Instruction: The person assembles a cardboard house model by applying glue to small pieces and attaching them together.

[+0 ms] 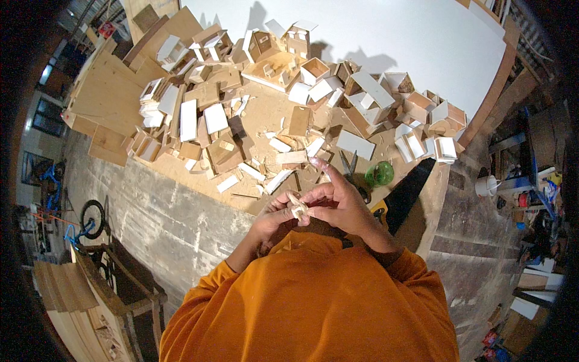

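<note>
Close to my chest, both hands meet around a small pale wooden piece (298,209). My left hand (272,218) pinches it from the left. From the other side, the thumb of my right hand (342,208) presses on it while the index finger points up and away. Fingers cover part of the piece, so its full shape is hidden. Just beyond my hands lie wood offcuts (292,157) with white or brown faces, among splinters. Right of my right hand are scissors (348,161), a green round container (379,174) and a handsaw (408,196) with a black blade.
Small box-like wooden models (369,96) crowd the far part of the brown board (265,114). Behind them a large white panel (386,30) spreads out. A plywood box (114,90) stands at far left. Stacked boards (69,289) and a blue bicycle (87,226) are lower left.
</note>
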Demonstrator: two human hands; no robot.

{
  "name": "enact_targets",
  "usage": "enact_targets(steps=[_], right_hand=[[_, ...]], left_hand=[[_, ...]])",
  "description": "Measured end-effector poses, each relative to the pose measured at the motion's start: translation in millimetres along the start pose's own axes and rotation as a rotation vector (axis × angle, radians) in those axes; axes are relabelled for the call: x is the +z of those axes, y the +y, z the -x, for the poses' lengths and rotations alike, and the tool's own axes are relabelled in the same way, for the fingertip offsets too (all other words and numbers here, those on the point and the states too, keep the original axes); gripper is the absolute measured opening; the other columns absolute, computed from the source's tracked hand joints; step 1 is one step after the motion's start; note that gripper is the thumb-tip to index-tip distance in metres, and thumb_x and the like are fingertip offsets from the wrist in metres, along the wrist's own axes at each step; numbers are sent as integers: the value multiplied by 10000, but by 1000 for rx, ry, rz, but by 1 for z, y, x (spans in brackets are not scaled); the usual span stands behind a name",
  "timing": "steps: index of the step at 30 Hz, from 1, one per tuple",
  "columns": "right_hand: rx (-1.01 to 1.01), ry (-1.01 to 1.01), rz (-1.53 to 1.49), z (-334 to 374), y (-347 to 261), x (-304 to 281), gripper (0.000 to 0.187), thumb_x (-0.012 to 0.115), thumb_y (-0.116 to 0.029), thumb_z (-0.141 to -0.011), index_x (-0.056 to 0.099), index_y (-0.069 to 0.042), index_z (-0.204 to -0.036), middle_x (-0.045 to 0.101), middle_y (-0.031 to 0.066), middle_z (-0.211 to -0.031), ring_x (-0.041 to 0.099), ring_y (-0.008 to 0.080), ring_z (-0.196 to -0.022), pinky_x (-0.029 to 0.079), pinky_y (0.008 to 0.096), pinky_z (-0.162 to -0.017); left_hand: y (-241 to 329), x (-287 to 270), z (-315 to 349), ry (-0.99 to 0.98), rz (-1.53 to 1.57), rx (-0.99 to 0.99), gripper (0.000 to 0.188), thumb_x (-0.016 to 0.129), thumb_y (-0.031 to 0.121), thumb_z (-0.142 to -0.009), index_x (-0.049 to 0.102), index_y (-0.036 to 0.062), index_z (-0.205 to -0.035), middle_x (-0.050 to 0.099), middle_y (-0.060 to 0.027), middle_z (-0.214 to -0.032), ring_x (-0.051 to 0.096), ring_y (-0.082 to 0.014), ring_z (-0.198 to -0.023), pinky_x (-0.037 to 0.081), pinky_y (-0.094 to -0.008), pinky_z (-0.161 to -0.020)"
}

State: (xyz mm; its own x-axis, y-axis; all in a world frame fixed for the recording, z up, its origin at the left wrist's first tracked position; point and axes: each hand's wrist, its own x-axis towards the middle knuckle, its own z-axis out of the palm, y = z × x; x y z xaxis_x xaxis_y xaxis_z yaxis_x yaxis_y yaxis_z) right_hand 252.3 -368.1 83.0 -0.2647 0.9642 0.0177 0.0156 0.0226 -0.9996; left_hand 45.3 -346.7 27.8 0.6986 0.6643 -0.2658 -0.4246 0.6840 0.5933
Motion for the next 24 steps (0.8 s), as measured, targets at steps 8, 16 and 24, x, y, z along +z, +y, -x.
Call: enact_targets(steps=[8,16,24], right_hand=[[75,-57,-51,4,-16,-6,869,661,21,-794,132,-51,-1479,692,121,-924,668,145,-847,515,273,-784],[-21,-55,-18,10,-19,-7,870,663,20,-793,134,-44,-1482,694,117,-922,671,143,-853,519,267,-780],[-87,-80,-84,12,-17,-6,892,644,29,-815,70,-65,-1491,682,140,-958,666,156,-874,514,275,-797]], left_hand=[[2,2,0,-49,-207,97,175,600,73,-903,549,50,-1069,645,-67,-953,638,-178,-861,518,-312,-798],[11,19,6,-16,-411,210,171,589,46,-907,555,43,-1074,641,-59,-949,623,-150,-870,495,-282,-791],[15,23,9,-37,-450,220,195,604,45,-898,552,34,-1086,637,-34,-963,606,-122,-882,488,-264,-787]])
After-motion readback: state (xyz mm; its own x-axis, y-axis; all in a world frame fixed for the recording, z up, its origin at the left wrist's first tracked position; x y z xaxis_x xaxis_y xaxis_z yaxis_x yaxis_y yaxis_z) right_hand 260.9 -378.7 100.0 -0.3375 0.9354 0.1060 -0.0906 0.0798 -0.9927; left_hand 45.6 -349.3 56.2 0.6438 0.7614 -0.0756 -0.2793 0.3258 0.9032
